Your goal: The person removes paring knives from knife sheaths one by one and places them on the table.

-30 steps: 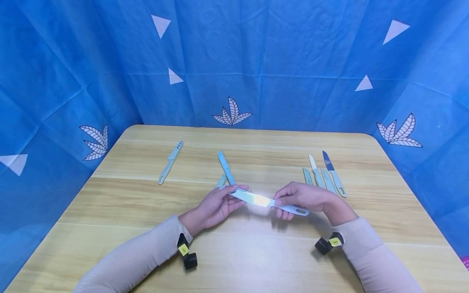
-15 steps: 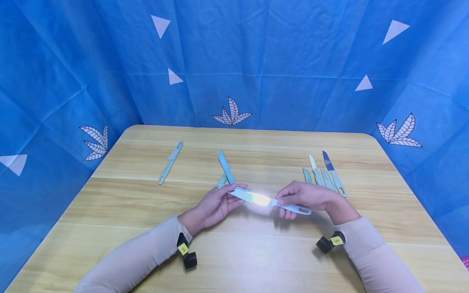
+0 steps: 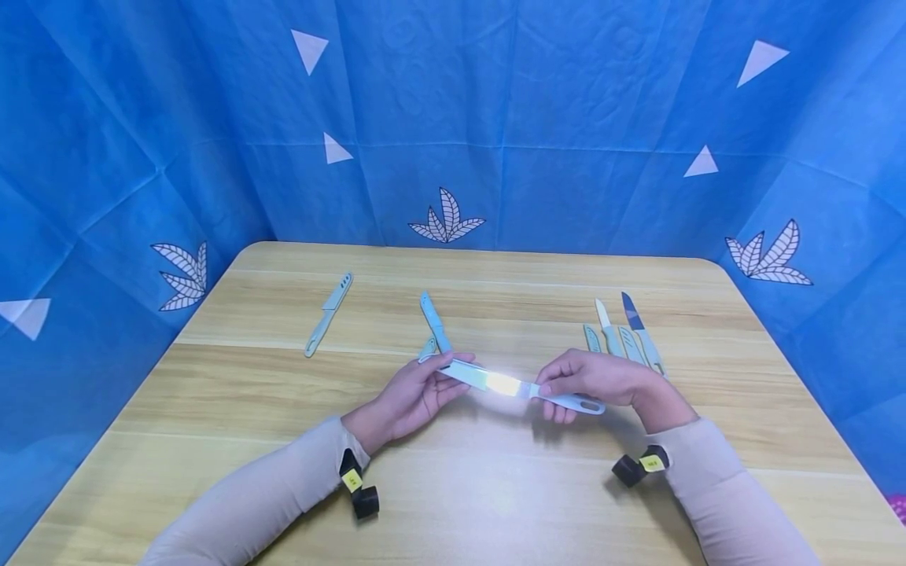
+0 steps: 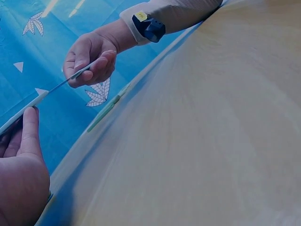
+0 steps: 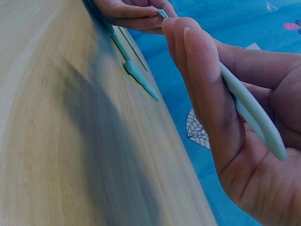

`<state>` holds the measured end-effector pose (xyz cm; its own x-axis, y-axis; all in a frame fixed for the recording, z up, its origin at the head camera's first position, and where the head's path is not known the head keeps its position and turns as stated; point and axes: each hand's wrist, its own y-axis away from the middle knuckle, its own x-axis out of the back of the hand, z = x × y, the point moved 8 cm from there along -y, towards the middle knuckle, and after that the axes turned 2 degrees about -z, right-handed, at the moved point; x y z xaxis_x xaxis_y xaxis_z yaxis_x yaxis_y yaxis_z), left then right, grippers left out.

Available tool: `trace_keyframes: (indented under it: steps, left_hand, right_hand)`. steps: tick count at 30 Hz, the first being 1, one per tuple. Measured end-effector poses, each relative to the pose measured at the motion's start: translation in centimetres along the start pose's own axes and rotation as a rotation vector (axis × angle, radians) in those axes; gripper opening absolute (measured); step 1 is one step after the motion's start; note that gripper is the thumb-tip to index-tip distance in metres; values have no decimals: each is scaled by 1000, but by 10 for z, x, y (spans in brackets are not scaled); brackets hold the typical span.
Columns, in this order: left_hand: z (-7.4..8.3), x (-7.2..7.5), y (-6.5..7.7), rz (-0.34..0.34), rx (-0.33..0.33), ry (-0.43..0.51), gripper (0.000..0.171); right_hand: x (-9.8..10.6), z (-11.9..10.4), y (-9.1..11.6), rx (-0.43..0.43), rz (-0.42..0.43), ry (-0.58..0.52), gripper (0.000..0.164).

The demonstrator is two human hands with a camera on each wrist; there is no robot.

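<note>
Above the pale wood-grain table (image 3: 495, 487), I watch the left hand (image 3: 414, 399) pinch a flat pale-blue sheath (image 3: 465, 375), while the right hand (image 3: 593, 376) grips the light-blue handle (image 3: 582, 404) of a shiny-bladed knife (image 3: 525, 389), its blade (image 3: 504, 384) bare beyond the sheath's end. Beyond the left hand I see a slim bright-blue knife (image 3: 433, 316) lying on the wood; beyond the right lies a dark-bladed knife (image 3: 640, 325).

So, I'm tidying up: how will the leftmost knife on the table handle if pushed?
The leftmost knife looks slim and straight, so probably stiff and light. Lying flat on the table, it would likely slide or swivel rather than roll.
</note>
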<state>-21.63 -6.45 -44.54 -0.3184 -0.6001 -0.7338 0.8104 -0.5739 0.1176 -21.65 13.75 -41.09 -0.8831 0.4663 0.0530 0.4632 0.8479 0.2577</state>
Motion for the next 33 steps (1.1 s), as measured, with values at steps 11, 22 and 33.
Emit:
trace_keyframes:
  steps: [11,22,33]
  left_hand:
    - [5,3,0,19,-18,19,28]
    - [8,3,-1,9,-7,15,30]
    - [11,2,-3,20,1,7,31]
  right_hand:
    - [5,-4,7,-6,4,51,32]
    - [8,-4,15,14,-6,58,31]
    - [10,-1,28,2,-6,39,30]
